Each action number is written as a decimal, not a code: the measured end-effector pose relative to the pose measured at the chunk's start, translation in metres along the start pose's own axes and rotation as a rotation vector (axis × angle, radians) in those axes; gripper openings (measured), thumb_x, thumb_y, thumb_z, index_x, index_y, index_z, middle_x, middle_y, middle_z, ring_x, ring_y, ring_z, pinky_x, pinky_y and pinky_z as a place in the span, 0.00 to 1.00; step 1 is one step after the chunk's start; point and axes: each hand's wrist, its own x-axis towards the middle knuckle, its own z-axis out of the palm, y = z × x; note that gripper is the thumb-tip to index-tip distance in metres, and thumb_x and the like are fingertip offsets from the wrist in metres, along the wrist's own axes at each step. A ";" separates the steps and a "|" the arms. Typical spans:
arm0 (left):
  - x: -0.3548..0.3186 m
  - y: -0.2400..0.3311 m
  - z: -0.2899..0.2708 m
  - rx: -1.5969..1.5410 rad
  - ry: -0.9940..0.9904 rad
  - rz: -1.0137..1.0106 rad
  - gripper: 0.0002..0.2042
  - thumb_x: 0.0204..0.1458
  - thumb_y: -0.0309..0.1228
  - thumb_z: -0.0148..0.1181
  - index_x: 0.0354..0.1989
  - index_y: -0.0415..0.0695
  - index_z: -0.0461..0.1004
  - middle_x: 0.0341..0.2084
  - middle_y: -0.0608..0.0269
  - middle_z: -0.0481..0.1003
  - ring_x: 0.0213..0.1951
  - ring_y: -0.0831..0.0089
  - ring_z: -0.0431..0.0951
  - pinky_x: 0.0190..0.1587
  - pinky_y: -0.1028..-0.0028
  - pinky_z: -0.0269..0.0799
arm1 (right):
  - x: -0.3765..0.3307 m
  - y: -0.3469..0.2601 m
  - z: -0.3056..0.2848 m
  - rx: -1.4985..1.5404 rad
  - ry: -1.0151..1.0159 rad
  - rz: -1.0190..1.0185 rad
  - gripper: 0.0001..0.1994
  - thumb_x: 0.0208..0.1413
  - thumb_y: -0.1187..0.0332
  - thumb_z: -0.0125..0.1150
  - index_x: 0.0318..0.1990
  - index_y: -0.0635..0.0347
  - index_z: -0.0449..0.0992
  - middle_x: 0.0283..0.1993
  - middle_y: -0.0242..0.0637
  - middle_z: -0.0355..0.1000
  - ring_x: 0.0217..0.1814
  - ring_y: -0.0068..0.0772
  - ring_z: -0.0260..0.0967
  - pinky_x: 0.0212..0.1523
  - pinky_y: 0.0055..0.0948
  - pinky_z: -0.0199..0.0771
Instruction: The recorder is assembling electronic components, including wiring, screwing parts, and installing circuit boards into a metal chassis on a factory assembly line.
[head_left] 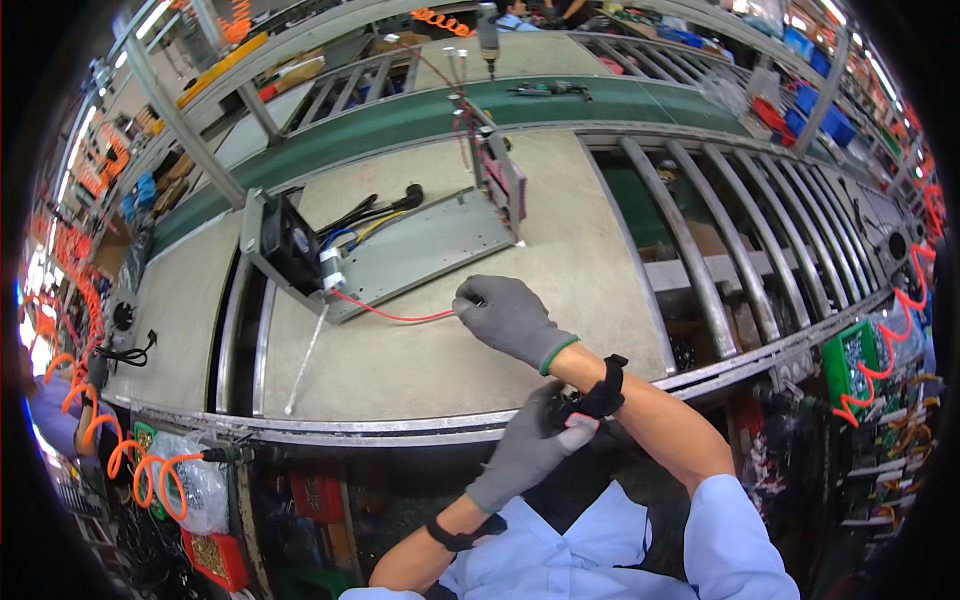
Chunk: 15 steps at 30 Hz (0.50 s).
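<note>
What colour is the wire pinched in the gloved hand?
Red: the wire runs from the right hand to the metal chassis; head view.

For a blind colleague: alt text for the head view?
A grey-gloved right hand pinches a red wire leading to a metal chassis with a black fan, while the gloved left hand touches the right wrist's black strap.

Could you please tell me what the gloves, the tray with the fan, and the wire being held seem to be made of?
Gloves: grey knit fabric, matte, green cuff edge. Tray: likely sheet metal, dull grey, with folded upright ends. Red wire pinched by the right hand: glossy, probably plastic-insulated. The left hand rests on the right wrist strap.
</note>
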 end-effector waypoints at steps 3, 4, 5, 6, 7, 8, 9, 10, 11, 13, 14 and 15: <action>0.006 0.002 -0.003 -0.092 0.045 0.013 0.27 0.63 0.40 0.67 0.62 0.32 0.71 0.48 0.56 0.80 0.49 0.72 0.81 0.56 0.72 0.78 | 0.017 0.007 0.015 -0.052 0.207 -0.225 0.18 0.60 0.58 0.66 0.54 0.55 0.80 0.55 0.46 0.78 0.55 0.50 0.78 0.52 0.46 0.80; 0.005 0.003 -0.006 -0.144 0.079 -0.003 0.25 0.64 0.40 0.66 0.60 0.32 0.72 0.47 0.57 0.80 0.48 0.73 0.81 0.54 0.72 0.79 | 0.021 0.010 0.016 -0.120 0.273 -0.280 0.18 0.60 0.59 0.65 0.53 0.57 0.80 0.54 0.46 0.78 0.56 0.51 0.77 0.53 0.48 0.79; 0.005 0.004 -0.011 -0.195 0.118 -0.018 0.24 0.65 0.40 0.65 0.59 0.32 0.72 0.46 0.58 0.81 0.46 0.74 0.81 0.52 0.72 0.79 | 0.026 0.012 0.018 -0.197 0.335 -0.309 0.17 0.59 0.60 0.65 0.52 0.59 0.80 0.54 0.47 0.78 0.56 0.51 0.76 0.53 0.49 0.79; 0.008 0.005 -0.017 -0.063 0.169 0.043 0.24 0.67 0.40 0.63 0.61 0.32 0.72 0.46 0.57 0.80 0.47 0.75 0.82 0.50 0.72 0.81 | 0.034 0.013 0.019 -0.213 0.353 -0.374 0.17 0.58 0.62 0.65 0.53 0.58 0.78 0.51 0.46 0.77 0.56 0.51 0.76 0.52 0.46 0.79; 0.010 0.005 -0.022 -0.117 0.173 0.026 0.24 0.67 0.40 0.62 0.61 0.31 0.71 0.46 0.56 0.80 0.47 0.74 0.82 0.51 0.72 0.81 | 0.043 0.012 0.022 -0.256 0.361 -0.435 0.18 0.58 0.62 0.65 0.54 0.58 0.78 0.52 0.46 0.77 0.57 0.51 0.75 0.54 0.47 0.78; 0.012 0.005 -0.024 -0.163 0.187 0.011 0.24 0.67 0.40 0.62 0.61 0.31 0.71 0.47 0.56 0.80 0.48 0.73 0.82 0.51 0.71 0.81 | 0.051 0.012 0.024 -0.308 0.367 -0.484 0.20 0.58 0.61 0.65 0.55 0.59 0.77 0.53 0.46 0.76 0.58 0.50 0.74 0.56 0.47 0.77; 0.015 0.004 -0.025 -0.217 0.209 -0.014 0.24 0.68 0.40 0.61 0.62 0.31 0.71 0.47 0.55 0.80 0.48 0.72 0.83 0.52 0.70 0.82 | 0.058 0.015 0.026 -0.363 0.373 -0.531 0.21 0.57 0.61 0.66 0.56 0.59 0.76 0.54 0.45 0.76 0.60 0.50 0.74 0.59 0.48 0.76; 0.017 0.004 -0.027 -0.303 0.181 -0.016 0.24 0.69 0.39 0.59 0.63 0.29 0.69 0.49 0.52 0.79 0.51 0.69 0.83 0.55 0.69 0.81 | 0.062 0.017 0.029 -0.424 0.359 -0.525 0.22 0.57 0.61 0.66 0.58 0.59 0.75 0.55 0.45 0.75 0.61 0.50 0.72 0.61 0.49 0.74; 0.017 0.005 -0.029 -0.298 0.165 -0.014 0.25 0.69 0.38 0.59 0.64 0.29 0.68 0.50 0.51 0.79 0.51 0.68 0.83 0.56 0.69 0.81 | 0.065 0.019 0.033 -0.482 0.346 -0.517 0.24 0.57 0.61 0.66 0.59 0.59 0.74 0.57 0.45 0.74 0.62 0.50 0.71 0.63 0.50 0.71; 0.018 0.011 -0.032 -0.293 0.163 -0.034 0.26 0.69 0.38 0.58 0.65 0.28 0.66 0.53 0.49 0.78 0.53 0.67 0.82 0.57 0.69 0.80 | 0.073 0.026 0.035 -0.584 0.321 -0.508 0.26 0.56 0.60 0.66 0.61 0.59 0.73 0.59 0.45 0.73 0.64 0.50 0.70 0.66 0.52 0.68; 0.015 0.014 -0.033 -0.302 0.126 -0.025 0.28 0.69 0.37 0.58 0.69 0.28 0.62 0.57 0.48 0.75 0.57 0.67 0.80 0.60 0.69 0.77 | 0.074 0.032 0.035 -0.625 0.302 -0.503 0.27 0.56 0.60 0.67 0.62 0.59 0.72 0.60 0.45 0.72 0.65 0.50 0.69 0.67 0.52 0.66; 0.014 0.017 -0.034 -0.271 0.117 -0.014 0.29 0.68 0.37 0.59 0.70 0.28 0.61 0.58 0.48 0.75 0.59 0.66 0.79 0.62 0.69 0.76 | 0.073 0.038 0.034 -0.692 0.239 -0.445 0.28 0.56 0.59 0.67 0.62 0.59 0.72 0.61 0.45 0.72 0.66 0.50 0.69 0.68 0.53 0.64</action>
